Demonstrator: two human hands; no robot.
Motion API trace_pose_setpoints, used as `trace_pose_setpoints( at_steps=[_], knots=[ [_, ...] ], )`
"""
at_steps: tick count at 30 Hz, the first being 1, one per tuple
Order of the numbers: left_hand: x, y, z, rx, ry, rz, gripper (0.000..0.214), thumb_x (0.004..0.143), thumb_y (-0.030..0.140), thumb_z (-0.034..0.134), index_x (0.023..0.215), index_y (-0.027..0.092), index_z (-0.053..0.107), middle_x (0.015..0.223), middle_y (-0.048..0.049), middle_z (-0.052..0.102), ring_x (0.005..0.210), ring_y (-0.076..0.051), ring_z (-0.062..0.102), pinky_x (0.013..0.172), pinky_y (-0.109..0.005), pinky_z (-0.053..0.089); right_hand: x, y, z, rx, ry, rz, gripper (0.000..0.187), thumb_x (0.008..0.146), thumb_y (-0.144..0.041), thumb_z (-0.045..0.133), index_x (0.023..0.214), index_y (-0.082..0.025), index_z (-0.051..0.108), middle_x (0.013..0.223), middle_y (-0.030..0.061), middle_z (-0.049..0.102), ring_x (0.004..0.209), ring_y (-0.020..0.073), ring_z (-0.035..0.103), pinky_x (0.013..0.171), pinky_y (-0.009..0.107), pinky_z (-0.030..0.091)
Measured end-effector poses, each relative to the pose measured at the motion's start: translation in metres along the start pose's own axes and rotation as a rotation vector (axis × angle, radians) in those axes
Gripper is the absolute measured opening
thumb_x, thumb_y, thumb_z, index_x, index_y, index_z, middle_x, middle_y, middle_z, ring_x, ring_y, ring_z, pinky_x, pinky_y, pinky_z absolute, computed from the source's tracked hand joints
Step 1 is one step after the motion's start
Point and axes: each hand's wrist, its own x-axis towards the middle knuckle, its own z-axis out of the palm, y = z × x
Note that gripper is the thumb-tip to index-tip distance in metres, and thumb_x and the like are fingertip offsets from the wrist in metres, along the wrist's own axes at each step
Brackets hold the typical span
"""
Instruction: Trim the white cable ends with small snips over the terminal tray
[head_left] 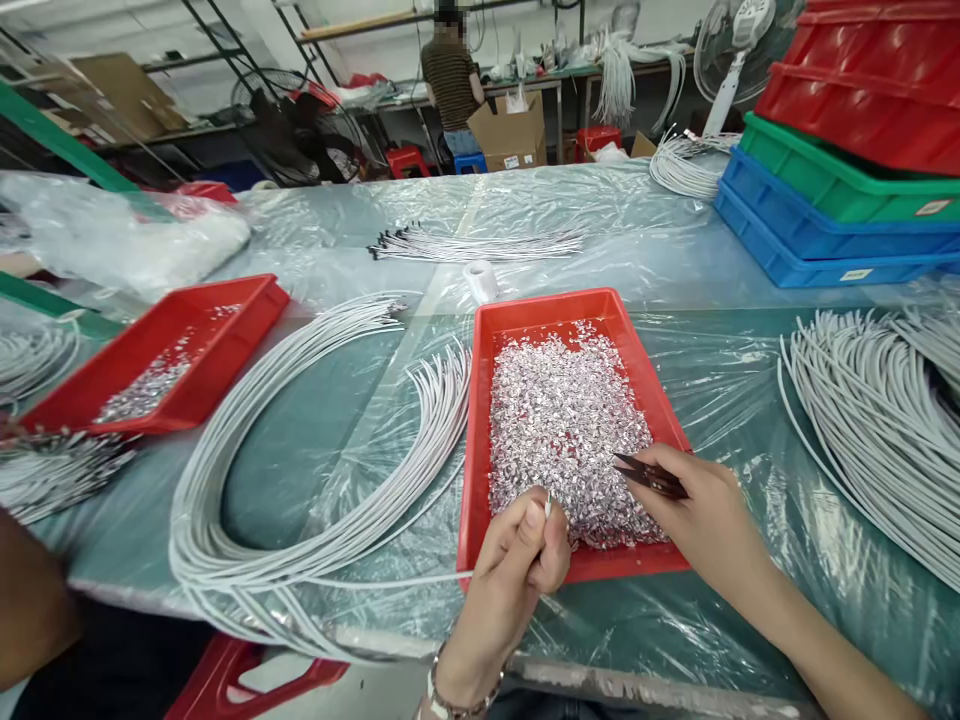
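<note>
My left hand (517, 565) is closed in a pinch on the end of a thin white cable (390, 582), whose tip pokes up between thumb and finger over the near edge of a red tray (480, 400). My right hand (694, 515) is closed around small dark snips (649, 475), their blades pointing left over the tray. The tray holds a heap of shiny silver foil scraps (562, 430). The held cable trails left to a looped bundle of white cables (300, 450) on the plastic-covered table.
A second red tray (225, 320) with scraps sits at left. More white cables (870, 420) lie at right, cut cables (465, 245) farther back beside a tape roll (480, 280). Stacked blue, green, red bins (825, 190) stand far right. A person (450, 80) stands in back.
</note>
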Motion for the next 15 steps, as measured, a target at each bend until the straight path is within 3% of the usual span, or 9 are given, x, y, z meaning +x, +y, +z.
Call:
trace_pose_setpoints(
  at_steps=[3, 5, 7, 9, 11, 12, 15],
  knots=[
    [-0.021, -0.005, -0.007, 0.066, -0.047, -0.012, 0.047, 0.090, 0.056, 0.038, 0.062, 0.018, 0.037, 0.046, 0.0091, 0.026, 0.037, -0.004, 0.020, 0.037, -0.016, 0.019, 0.002, 0.005, 0.002, -0.014, -0.027, -0.017, 0.016, 0.082, -0.028, 0.050, 0.068, -0.020, 0.053, 0.057, -0.0026, 0.055, 0.050, 0.0133, 0.050, 0.050, 0.022, 0.037],
    [-0.047, -0.014, -0.016, 0.163, -0.103, -0.053, 0.048, 0.086, 0.058, 0.045, 0.061, 0.017, 0.045, 0.045, 0.0065, 0.036, 0.036, -0.005, 0.032, 0.036, -0.016, 0.026, 0.004, 0.010, 0.002, -0.022, -0.023, -0.025, 0.015, 0.081, -0.031, 0.050, 0.073, -0.019, 0.056, 0.059, -0.0008, 0.058, 0.051, 0.0148, 0.052, 0.051, 0.023, 0.039],
    [-0.077, -0.028, -0.027, 0.305, -0.117, -0.112, 0.038, 0.082, 0.050, 0.057, 0.068, 0.014, 0.056, 0.055, 0.0020, 0.052, 0.045, -0.008, 0.049, 0.042, -0.018, 0.039, 0.007, 0.015, 0.002, -0.028, -0.011, -0.023, 0.017, 0.081, -0.033, 0.051, 0.074, -0.019, 0.056, 0.056, -0.0009, 0.056, 0.047, 0.0141, 0.048, 0.047, 0.022, 0.038],
    [-0.103, -0.045, -0.039, 0.501, -0.070, -0.197, 0.024, 0.090, 0.037, 0.052, 0.092, 0.014, 0.060, 0.083, -0.0022, 0.062, 0.065, -0.012, 0.060, 0.057, -0.025, 0.051, 0.009, 0.018, 0.002, -0.031, -0.018, -0.033, 0.019, 0.080, -0.036, 0.052, 0.073, -0.020, 0.057, 0.054, -0.0015, 0.056, 0.043, 0.0132, 0.046, 0.043, 0.022, 0.037],
    [-0.123, -0.064, -0.053, 0.634, -0.015, -0.262, 0.018, 0.091, 0.031, 0.051, 0.101, 0.017, 0.060, 0.101, -0.0036, 0.062, 0.081, -0.016, 0.062, 0.069, -0.030, 0.053, 0.010, 0.019, 0.002, -0.030, -0.039, -0.042, 0.021, 0.080, -0.040, 0.051, 0.073, -0.021, 0.058, 0.055, -0.0007, 0.059, 0.041, 0.0136, 0.048, 0.042, 0.022, 0.038],
    [-0.130, -0.073, -0.061, 0.695, 0.016, -0.290, 0.017, 0.091, 0.029, 0.051, 0.103, 0.020, 0.060, 0.106, -0.0048, 0.061, 0.086, -0.017, 0.061, 0.072, -0.030, 0.053, 0.009, 0.020, 0.002, -0.029, -0.047, -0.039, 0.022, 0.079, -0.041, 0.051, 0.073, -0.022, 0.059, 0.056, 0.0002, 0.060, 0.041, 0.0143, 0.050, 0.042, 0.023, 0.039],
    [-0.139, -0.095, -0.089, 0.869, 0.148, -0.353, 0.024, 0.091, 0.029, 0.052, 0.109, 0.014, 0.056, 0.107, -0.0068, 0.060, 0.088, -0.019, 0.061, 0.075, -0.037, 0.053, 0.007, 0.026, 0.003, -0.049, -0.033, 0.004, 0.018, 0.074, -0.042, 0.057, 0.073, -0.025, 0.060, 0.061, 0.0027, 0.063, 0.043, 0.0169, 0.055, 0.042, 0.025, 0.040]
  ],
)
